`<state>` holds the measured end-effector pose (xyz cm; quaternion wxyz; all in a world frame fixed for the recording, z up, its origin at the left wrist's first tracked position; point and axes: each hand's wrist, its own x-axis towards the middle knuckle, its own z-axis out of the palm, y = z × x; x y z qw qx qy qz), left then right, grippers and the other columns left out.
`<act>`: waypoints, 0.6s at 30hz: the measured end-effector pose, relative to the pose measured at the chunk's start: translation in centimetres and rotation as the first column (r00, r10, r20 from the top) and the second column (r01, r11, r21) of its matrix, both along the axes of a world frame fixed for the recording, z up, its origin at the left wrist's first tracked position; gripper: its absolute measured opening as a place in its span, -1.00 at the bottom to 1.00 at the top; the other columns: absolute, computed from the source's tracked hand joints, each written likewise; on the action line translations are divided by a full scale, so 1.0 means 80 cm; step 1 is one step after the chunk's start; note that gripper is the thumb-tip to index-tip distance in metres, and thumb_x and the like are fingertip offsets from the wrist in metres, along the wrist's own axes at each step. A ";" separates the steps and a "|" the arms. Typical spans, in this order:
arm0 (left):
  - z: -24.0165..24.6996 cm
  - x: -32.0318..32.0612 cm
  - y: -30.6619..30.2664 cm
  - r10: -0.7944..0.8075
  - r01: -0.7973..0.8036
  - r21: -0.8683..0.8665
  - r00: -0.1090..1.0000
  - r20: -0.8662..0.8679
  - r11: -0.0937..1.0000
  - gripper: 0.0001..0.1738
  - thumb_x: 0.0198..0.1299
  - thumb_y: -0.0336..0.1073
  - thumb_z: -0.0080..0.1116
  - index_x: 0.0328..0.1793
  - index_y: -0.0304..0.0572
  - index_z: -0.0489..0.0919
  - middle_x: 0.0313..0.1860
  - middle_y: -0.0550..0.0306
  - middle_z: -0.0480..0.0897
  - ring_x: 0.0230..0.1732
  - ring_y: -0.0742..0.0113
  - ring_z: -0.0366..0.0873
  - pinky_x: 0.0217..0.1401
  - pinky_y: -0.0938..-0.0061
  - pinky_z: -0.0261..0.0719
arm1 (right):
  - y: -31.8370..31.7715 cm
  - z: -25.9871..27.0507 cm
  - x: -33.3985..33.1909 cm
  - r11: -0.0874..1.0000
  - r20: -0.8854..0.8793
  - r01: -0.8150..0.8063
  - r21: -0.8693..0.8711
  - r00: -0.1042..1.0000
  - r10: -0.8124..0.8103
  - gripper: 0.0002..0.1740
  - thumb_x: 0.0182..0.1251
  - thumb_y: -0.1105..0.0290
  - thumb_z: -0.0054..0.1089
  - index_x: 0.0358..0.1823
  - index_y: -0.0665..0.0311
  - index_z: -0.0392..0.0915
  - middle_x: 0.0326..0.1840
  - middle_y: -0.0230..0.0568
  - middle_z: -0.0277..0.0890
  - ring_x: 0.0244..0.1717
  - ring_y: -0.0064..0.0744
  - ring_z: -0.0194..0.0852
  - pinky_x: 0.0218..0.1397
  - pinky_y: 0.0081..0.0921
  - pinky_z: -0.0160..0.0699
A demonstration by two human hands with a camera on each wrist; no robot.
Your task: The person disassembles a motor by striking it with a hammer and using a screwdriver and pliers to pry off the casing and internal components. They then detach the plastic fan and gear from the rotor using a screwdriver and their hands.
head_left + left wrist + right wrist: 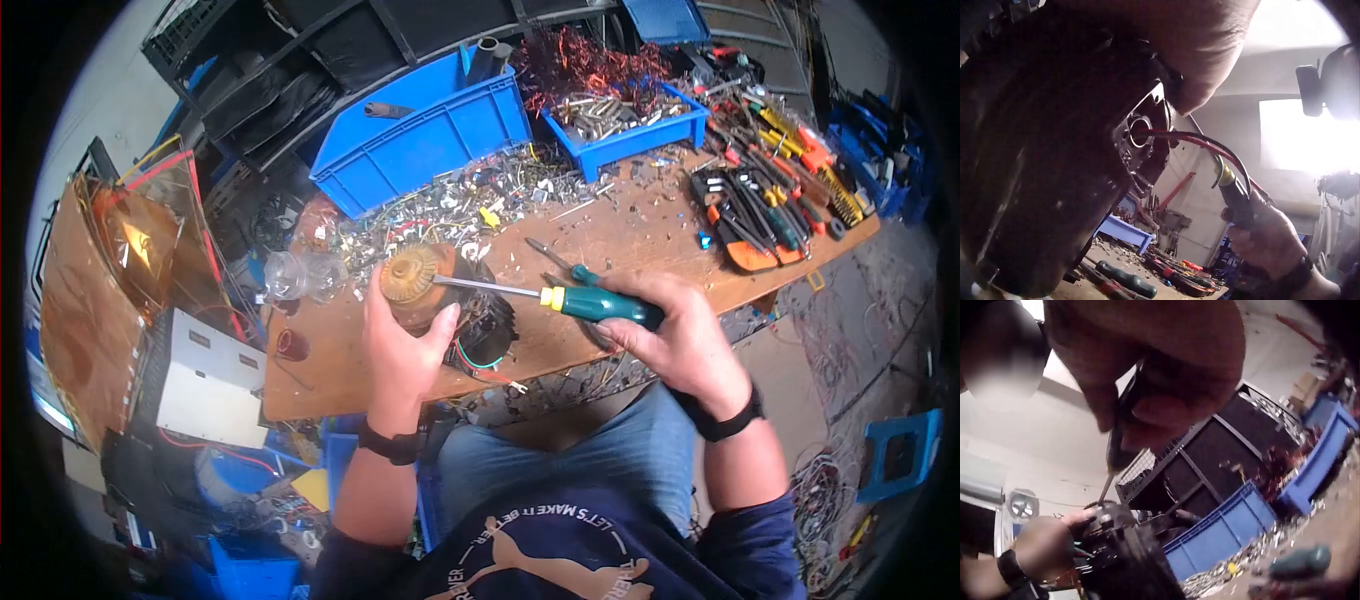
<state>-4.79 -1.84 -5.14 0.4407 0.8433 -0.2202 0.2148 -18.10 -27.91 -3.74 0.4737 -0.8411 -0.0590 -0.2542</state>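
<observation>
i note right grip [680, 330] clasping the screwdriver [598, 303]; left grip [400, 345] clasps the motor [488, 330], likely to steady it.

We see green screwdriver handle [608, 306], yellow collar [551, 298]; black motor [492, 335], golden-brown disc [408, 279]; green wire [466, 358], red wire [1200, 144]; brown worktop [640, 230], blue bins [430, 150]; faded blue jeans [560, 460], navy shirt [650, 535], white-lettered, tan-printed.

The green-and-yellow screwdriver [552, 297] in my right hand [680, 335] has a smooth, glossy plastic handle [600, 304] and a shiny metal shaft [490, 285]. Over the near edge of the matt brown wooden tabletop [640, 235], the dark round metal motor [488, 338] in my left hand [402, 350] has a dull, ribbed tan end [408, 277]. At the tabletop's far side, the blue rectangular bin [430, 145] is smooth plastic.
</observation>
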 end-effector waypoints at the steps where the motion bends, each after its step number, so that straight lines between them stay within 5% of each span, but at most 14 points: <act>1: 0.000 -0.001 0.001 0.005 -0.005 0.009 1.000 -0.008 1.000 -0.07 -0.04 -0.29 0.46 0.43 -0.43 0.22 0.24 -0.23 0.46 0.24 -0.04 0.46 0.32 0.20 0.40 | 0.002 0.015 -0.001 0.985 -0.020 0.041 -0.166 0.999 -0.045 -0.64 0.10 0.38 0.36 -0.06 0.36 0.60 -0.28 0.01 0.62 -0.19 0.01 0.61 -0.12 -0.20 0.59; 3: 0.001 0.000 0.000 0.011 -0.011 0.034 1.000 -0.001 0.999 -0.10 0.00 -0.32 0.42 0.44 -0.44 0.21 0.25 -0.21 0.45 0.25 -0.01 0.46 0.32 0.21 0.39 | 0.007 0.033 -0.004 0.860 -0.147 -0.023 -0.509 0.987 -0.061 -0.59 0.11 0.31 0.35 -0.02 0.32 0.56 -0.29 0.01 0.60 -0.23 0.03 0.61 -0.18 -0.18 0.58; 5: -0.001 -0.001 -0.001 0.010 -0.010 0.063 1.000 0.014 0.998 -0.15 0.03 -0.35 0.38 0.44 -0.43 0.21 0.26 -0.18 0.44 0.26 0.03 0.45 0.34 0.23 0.39 | 0.023 0.029 -0.001 0.793 -0.144 -0.088 -0.602 0.990 0.000 -0.65 0.14 0.30 0.32 -0.10 0.31 0.50 -0.32 -0.08 0.58 -0.30 -0.03 0.64 -0.33 -0.22 0.62; 8: -0.001 -0.003 -0.006 -0.106 0.091 -0.151 0.990 -0.093 0.984 -0.18 0.06 -0.42 0.31 0.45 -0.44 0.20 0.26 -0.12 0.43 0.27 0.12 0.44 0.35 0.27 0.37 | 0.027 0.023 -0.002 0.840 -0.112 -0.078 -0.538 0.994 0.020 -0.65 0.13 0.27 0.34 -0.14 0.30 0.49 -0.36 -0.12 0.56 -0.32 -0.06 0.63 -0.34 -0.24 0.62; 18: -0.008 -0.001 0.001 -0.056 0.052 -0.060 0.996 -0.067 0.997 -0.22 0.15 -0.44 0.23 0.48 -0.45 0.15 0.28 -0.11 0.42 0.27 0.17 0.42 0.37 0.31 0.33 | 0.014 -0.006 0.011 0.923 -0.037 -0.101 -0.372 0.995 0.094 -0.65 0.14 0.21 0.33 -0.15 0.25 0.49 -0.44 -0.17 0.54 -0.37 -0.07 0.61 -0.37 -0.21 0.59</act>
